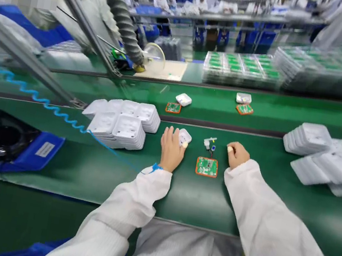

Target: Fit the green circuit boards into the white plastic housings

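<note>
My left hand is at a small white plastic housing on the green bench, its thumb against the housing's lower edge and its fingers along the left side. A blue wrist cord circles that wrist. My right hand rests on the bench with curled fingers; whether anything is inside them is hidden. Between my hands lies a green circuit board with an orange edge. Thin wires run from it to a small blue part and a white connector piece.
Stacked white housings stand at the left and right. A belt behind carries two board-and-housing pairs. Trays of green boards sit beyond. A black-and-blue bin lies far left; a coiled blue cord crosses there. Co-workers sit further back.
</note>
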`<state>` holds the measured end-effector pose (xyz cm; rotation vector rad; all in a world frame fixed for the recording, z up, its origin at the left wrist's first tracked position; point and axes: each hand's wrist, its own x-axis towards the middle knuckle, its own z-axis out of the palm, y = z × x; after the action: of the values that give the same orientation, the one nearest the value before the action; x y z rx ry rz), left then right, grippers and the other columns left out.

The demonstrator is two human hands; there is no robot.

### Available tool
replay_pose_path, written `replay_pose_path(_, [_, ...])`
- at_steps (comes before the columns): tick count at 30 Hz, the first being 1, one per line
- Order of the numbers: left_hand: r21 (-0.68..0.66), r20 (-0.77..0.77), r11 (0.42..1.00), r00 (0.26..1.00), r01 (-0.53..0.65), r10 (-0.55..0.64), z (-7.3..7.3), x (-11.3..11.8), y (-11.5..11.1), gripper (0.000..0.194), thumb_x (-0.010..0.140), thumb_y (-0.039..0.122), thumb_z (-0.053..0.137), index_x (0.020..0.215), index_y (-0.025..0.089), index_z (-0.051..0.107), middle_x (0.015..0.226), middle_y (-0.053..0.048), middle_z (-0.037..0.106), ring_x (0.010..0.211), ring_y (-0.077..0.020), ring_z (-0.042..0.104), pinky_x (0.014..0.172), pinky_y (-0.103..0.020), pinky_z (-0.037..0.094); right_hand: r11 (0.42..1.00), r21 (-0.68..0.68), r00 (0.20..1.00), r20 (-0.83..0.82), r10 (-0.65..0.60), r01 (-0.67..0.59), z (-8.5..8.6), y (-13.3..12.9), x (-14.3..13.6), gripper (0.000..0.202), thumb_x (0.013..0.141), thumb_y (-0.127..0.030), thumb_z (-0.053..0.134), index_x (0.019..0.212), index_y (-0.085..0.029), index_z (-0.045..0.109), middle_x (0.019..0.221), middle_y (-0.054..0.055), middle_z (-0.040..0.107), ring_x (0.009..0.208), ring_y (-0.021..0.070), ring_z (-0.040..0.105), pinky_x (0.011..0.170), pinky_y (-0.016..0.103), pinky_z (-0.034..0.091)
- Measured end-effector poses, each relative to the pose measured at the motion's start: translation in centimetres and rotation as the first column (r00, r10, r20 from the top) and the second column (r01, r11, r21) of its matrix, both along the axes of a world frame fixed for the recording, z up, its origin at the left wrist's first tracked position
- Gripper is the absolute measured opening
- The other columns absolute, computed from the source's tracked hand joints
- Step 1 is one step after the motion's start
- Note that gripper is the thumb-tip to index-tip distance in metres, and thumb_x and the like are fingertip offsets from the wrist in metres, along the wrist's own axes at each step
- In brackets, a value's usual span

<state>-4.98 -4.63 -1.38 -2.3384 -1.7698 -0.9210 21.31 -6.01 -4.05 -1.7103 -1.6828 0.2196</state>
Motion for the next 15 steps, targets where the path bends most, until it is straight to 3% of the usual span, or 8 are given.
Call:
replay_pose_path(1, [0.048, 0.049, 0.999, 0.999, 0.009, -0.011, 0.1, 0.0, -0.6, 0.049, 0.088, 0.027, 0.04, 0.13, 0.002, 0.035, 0.137, -0.023, 0.035, 0.133, -0.0334, 0.024, 0.105, -0.051, 0.023, 1.0, 0.007, 1.0, 0.011, 0.023, -0.023, 0.1, -0.2, -0.2, 0.026, 0.081, -0.03, 0.035, 0.086, -0.019, 0.058, 0.09, 0.008, 0.062, 0.086, 0.0202, 0.057, 0.078, 0.034, 0.045])
replay_pose_path(3, [0.109, 0.086, 0.983, 0.984, 0.148, -0.158, 0.2, 0.6, -2.0, 0.042, 0.086, 0.026, 0.041, 0.123, 0.006, 0.042, 0.127, -0.019, 0.046, 0.125, -0.0287, 0.037, 0.103, -0.045, 0.029, 0.999, 0.017, 0.999, 0.023, 0.041, -0.041, -0.2, -0.3, -0.3, 0.029, 0.083, -0.033, 0.033, 0.09, -0.019, 0.058, 0.093, 0.008, 0.062, 0.088, 0.0207, 0.057, 0.078, 0.035, 0.046])
replay_pose_path(5, [0.103, 0.064, 0.943, 0.944, 0.317, -0.324, 0.4, 1.8, -3.4, 0.04, 0.084, 0.026, 0.043, 0.12, 0.009, 0.044, 0.123, -0.015, 0.051, 0.119, -0.0235, 0.043, 0.101, -0.038, 0.033, 0.998, 0.044, 0.998, 0.049, 0.038, -0.04, -1.1, 0.7, 0.1, 0.033, 0.083, -0.035, 0.035, 0.1, -0.02, 0.057, 0.096, 0.008, 0.062, 0.086, 0.0211, 0.057, 0.077, 0.036, 0.047])
replay_pose_path(7, [0.044, 0.023, 0.909, 0.909, 0.415, -0.416, 0.7, 3.2, -4.4, 0.044, 0.081, 0.029, 0.047, 0.121, 0.011, 0.044, 0.125, -0.012, 0.049, 0.118, -0.0222, 0.042, 0.1, -0.036, 0.034, 0.989, 0.082, 0.986, 0.122, 0.116, -0.127, -2.0, 2.6, 0.5, 0.039, 0.082, -0.034, 0.035, 0.113, -0.021, 0.055, 0.1, 0.009, 0.061, 0.091, 0.0222, 0.057, 0.081, 0.039, 0.047])
replay_pose_path(11, [-0.069, -0.071, 0.907, 0.904, 0.416, -0.421, 1.5, 5.1, -5.8, 0.043, 0.08, 0.035, 0.049, 0.117, 0.013, 0.046, 0.119, -0.011, 0.051, 0.114, -0.0236, 0.043, 0.093, -0.036, 0.037, 0.94, 0.052, 0.903, 0.301, 0.306, -0.336, -3.4, 6.4, 0.2, 0.044, 0.076, -0.027, 0.038, 0.116, -0.022, 0.057, 0.105, 0.01, 0.058, 0.096, 0.0245, 0.055, 0.084, 0.042, 0.045])
replay_pose_path(15, [-0.124, -0.164, 0.909, 0.895, 0.399, -0.415, 1.4, 5.3, -5.8, 0.041, 0.082, 0.042, 0.047, 0.111, 0.014, 0.049, 0.111, -0.011, 0.052, 0.111, -0.0255, 0.043, 0.087, -0.037, 0.039, 0.932, 0.015, 0.877, 0.345, 0.334, -0.361, -3.6, 8.2, -0.9, 0.037, 0.073, -0.024, 0.041, 0.101, -0.023, 0.065, 0.095, 0.009, 0.06, 0.086, 0.0246, 0.056, 0.08, 0.041, 0.045])
